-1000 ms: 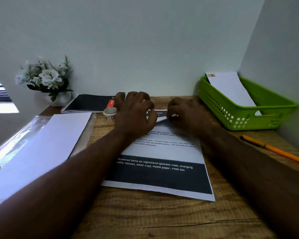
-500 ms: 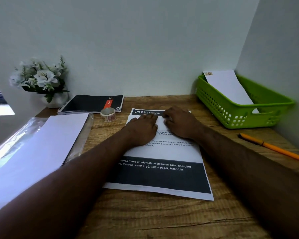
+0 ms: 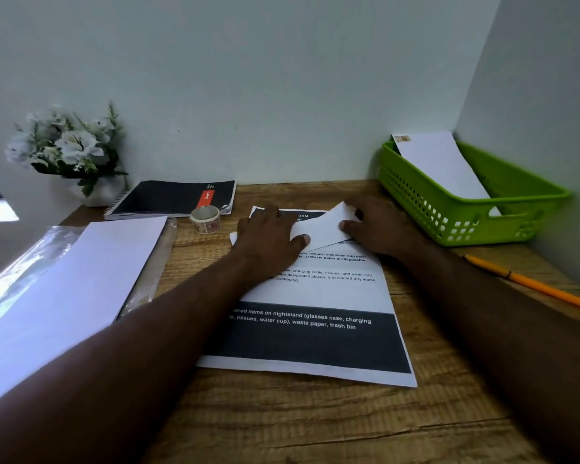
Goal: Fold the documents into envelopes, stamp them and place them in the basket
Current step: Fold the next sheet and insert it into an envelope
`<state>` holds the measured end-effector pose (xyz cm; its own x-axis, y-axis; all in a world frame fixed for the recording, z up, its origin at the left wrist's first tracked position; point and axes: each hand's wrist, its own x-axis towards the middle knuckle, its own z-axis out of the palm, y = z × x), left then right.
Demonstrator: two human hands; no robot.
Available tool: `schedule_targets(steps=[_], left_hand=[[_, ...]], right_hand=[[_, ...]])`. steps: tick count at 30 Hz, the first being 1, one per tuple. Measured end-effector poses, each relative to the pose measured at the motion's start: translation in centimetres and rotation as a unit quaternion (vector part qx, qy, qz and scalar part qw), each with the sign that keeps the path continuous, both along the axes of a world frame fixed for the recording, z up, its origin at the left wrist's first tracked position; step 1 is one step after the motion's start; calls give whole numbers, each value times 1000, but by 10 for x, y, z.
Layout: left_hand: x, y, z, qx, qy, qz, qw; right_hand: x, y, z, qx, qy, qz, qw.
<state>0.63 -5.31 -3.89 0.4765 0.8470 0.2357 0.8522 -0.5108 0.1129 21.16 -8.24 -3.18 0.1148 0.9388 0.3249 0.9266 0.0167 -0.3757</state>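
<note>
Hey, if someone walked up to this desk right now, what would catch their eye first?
Probably the two hands at mid-desk: the left hand and right hand hold a folded white flap over the far end of a printed sheet with a black band. Next, the bright green basket at the right, with a stamped envelope leaning in it. The white flowers stand in the far left corner.
</note>
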Motion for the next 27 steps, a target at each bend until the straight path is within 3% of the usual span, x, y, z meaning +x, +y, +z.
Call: schedule_targets(steps=[6, 11, 15, 18, 22, 25, 27], left_hand=[[-1, 5, -3, -17, -102, -19, 994], [-1, 11, -7, -38, -66, -17, 997], [0, 14, -10, -40, -17, -40, 998], [0, 14, -10, -37, -21, -44, 998], [0, 14, -11, -33, -39, -52, 997], [1, 16, -13, -30, -47, -56, 997], [1, 16, -13, -19, -47, -65, 997]], right_hand=[[5, 3, 3, 31, 284, 32, 958], [10, -5, 6, 33, 352, 52, 934], [11, -1, -2, 55, 285, 6, 957], [6, 2, -4, 79, 138, -31, 987], [-9, -2, 3, 118, -60, -46, 990], [-29, -5, -1, 97, -58, 69, 991], [-42, -8, -6, 28, -28, 163, 986]])
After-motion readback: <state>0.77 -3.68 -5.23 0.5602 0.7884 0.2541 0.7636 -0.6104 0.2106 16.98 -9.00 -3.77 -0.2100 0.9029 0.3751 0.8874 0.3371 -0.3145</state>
